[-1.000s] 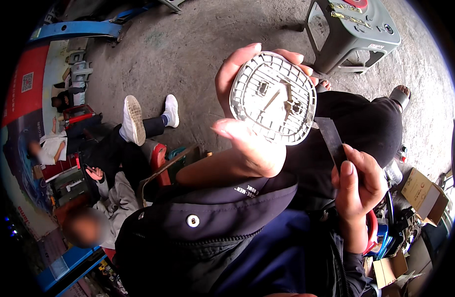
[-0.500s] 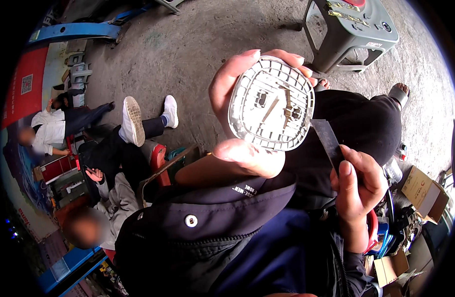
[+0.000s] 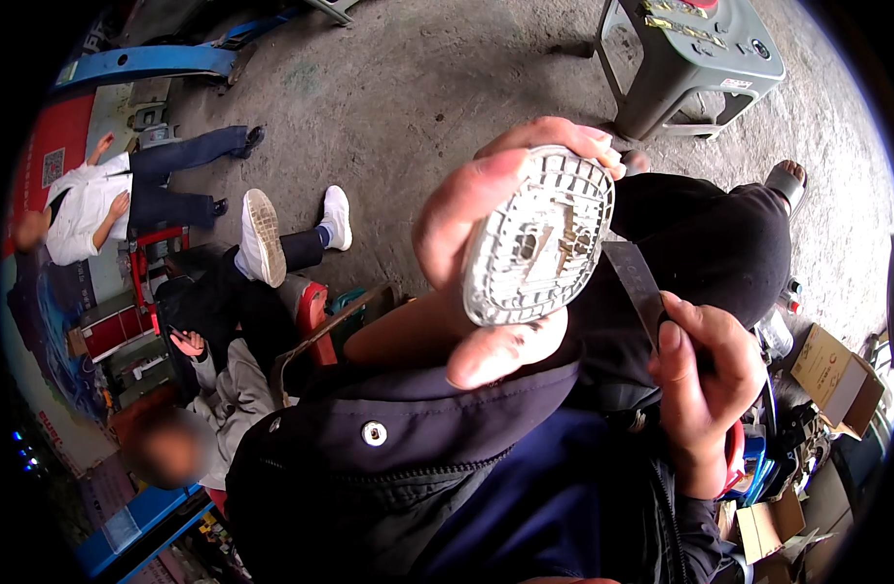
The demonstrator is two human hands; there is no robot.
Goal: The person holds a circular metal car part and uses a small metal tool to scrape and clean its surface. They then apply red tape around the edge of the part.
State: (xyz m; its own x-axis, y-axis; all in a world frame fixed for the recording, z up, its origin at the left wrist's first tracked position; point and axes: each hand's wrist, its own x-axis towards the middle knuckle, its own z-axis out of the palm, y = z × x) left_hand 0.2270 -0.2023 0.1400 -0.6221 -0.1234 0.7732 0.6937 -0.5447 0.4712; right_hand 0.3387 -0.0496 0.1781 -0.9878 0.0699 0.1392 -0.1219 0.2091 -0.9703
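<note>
My left hand [image 3: 466, 209] is closed round the edge of a rounded white plastic cover [image 3: 541, 238], fingers over its far rim and thumb below. The cover's ribbed inner side faces up, with small brownish metal strips and clips in its middle. It is tilted. My right hand [image 3: 705, 375] pinches a thin, flat, dark metal blade [image 3: 634, 279] between thumb and forefinger. The blade's far end lies right by the cover's right rim; whether they touch I cannot tell.
A grey plastic stool [image 3: 695, 63] with small parts on top stands at the far right. Cardboard boxes [image 3: 836, 380] and clutter lie at the right. A seated person with white shoes [image 3: 262, 238] and a person in a white top [image 3: 94, 209] are at the left.
My left hand has tipped the cover, so it looks narrower, and lowered it slightly. The blade has shifted a little toward the left. The person in white at the left has stood more upright.
</note>
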